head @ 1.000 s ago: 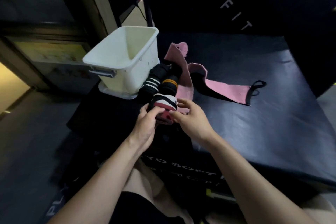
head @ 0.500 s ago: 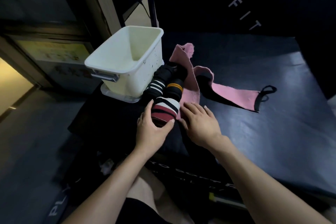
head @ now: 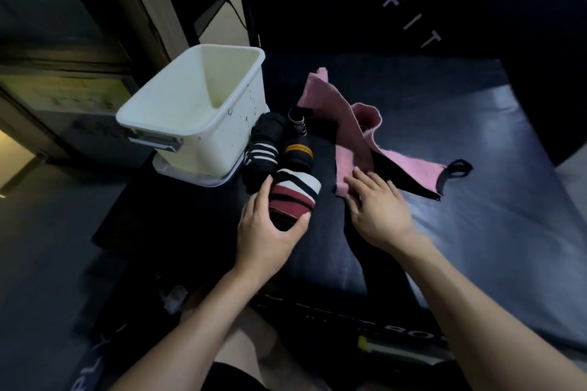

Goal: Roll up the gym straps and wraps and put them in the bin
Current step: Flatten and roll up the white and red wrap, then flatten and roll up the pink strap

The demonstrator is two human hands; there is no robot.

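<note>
My left hand [head: 266,228] grips a rolled red, white and black wrap [head: 293,194] lying on the dark padded box [head: 460,232]. Behind it lie two more rolls: a black one with white stripes [head: 262,152] and a black one with an orange band [head: 297,152]. An unrolled pink strap [head: 355,140] with a black loop [head: 457,168] sprawls to the right. The straight fingers of my right hand [head: 378,206] rest on the strap's near end. The white bin [head: 197,105] stands at the left, with nothing visible inside it.
The bin sits on a white lid [head: 193,176] near the box's left edge. A doorway and wooden frame [head: 143,9] lie beyond it. A dark pad lettered FIT [head: 413,22] rises behind. The floor [head: 47,247] drops away at left.
My right hand let go of the striped roll and moved right onto the pink strap. My left hand stayed round the roll and now holds it alone.
</note>
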